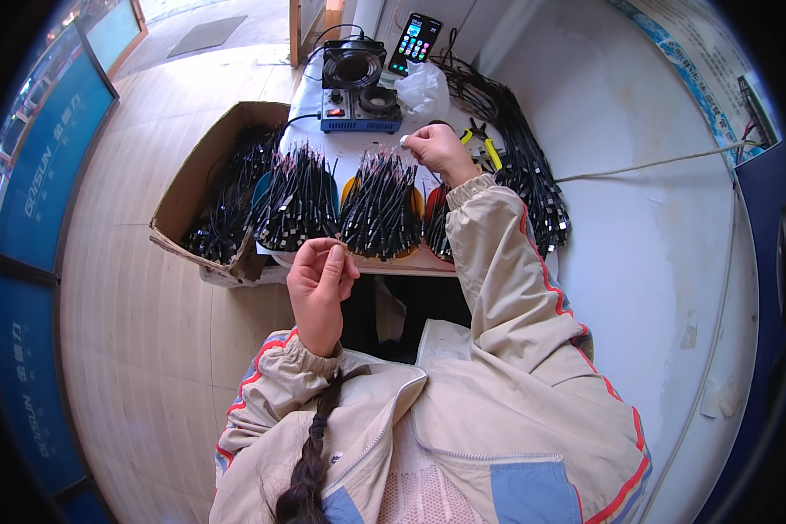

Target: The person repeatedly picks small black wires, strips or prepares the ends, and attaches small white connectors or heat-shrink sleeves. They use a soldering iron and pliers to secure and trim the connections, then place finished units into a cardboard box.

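Black cables (pixel 380 214) lie bunched just beyond the left hand (pixel 320 284), whose thumb meets its fingers. The right hand (pixel 441 151) forms a similar pinch by the wire ends (pixel 380 159), something white (pixel 405 141) at its fingertips; whether either grip grasps anything, I cannot tell. Yellow-handled pliers (pixel 492 154) lie nearby; farther across the worktop (pixel 345 141) stand a blue-based device (pixel 358 120) and a phone (pixel 415 44).

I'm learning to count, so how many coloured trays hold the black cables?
3: blue tray at left, yellow tray in the middle, red tray at right; more may be hidden.
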The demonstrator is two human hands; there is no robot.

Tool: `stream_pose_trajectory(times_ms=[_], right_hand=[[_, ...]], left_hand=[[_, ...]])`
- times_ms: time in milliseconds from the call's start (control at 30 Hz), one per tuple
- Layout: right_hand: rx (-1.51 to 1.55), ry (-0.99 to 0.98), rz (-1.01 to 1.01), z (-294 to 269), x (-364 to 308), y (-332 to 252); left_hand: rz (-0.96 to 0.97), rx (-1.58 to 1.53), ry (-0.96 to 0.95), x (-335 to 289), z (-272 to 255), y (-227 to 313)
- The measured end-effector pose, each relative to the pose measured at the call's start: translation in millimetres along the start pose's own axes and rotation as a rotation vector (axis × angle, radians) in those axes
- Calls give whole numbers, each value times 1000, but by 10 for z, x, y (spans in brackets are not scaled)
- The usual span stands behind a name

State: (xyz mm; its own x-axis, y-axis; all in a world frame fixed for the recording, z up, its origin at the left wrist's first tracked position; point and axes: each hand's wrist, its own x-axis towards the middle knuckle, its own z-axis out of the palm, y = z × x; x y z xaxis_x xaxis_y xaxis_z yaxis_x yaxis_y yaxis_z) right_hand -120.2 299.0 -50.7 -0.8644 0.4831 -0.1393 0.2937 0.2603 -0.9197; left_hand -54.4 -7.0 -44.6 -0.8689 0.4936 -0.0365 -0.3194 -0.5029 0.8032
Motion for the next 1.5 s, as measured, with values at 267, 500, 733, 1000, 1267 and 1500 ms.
stream_pose_trajectory(times_ms=[267, 500, 733, 1000, 1267, 1500], right_hand=[[-9, -36, 20, 79, -47, -96], [150, 39, -333, -50, -511, -582], [123, -13, -620, -171, -1642, -1294], [123, -170, -490, 99, -2222, -1088], [155, -155, -450, 43, -2264, -792], [746, -306, -255, 179, -2228, -492]], left_hand=[[5, 19, -6, -15, 30, 0], [26, -21, -9, -19, 84, 103], [120, -66, -124, -15, 304, 382], [-83, -221, -289, -273, 612, 343], [-256, -292, -366, -310, 646, 303], [-278, -268, -315, -286, 633, 218]])
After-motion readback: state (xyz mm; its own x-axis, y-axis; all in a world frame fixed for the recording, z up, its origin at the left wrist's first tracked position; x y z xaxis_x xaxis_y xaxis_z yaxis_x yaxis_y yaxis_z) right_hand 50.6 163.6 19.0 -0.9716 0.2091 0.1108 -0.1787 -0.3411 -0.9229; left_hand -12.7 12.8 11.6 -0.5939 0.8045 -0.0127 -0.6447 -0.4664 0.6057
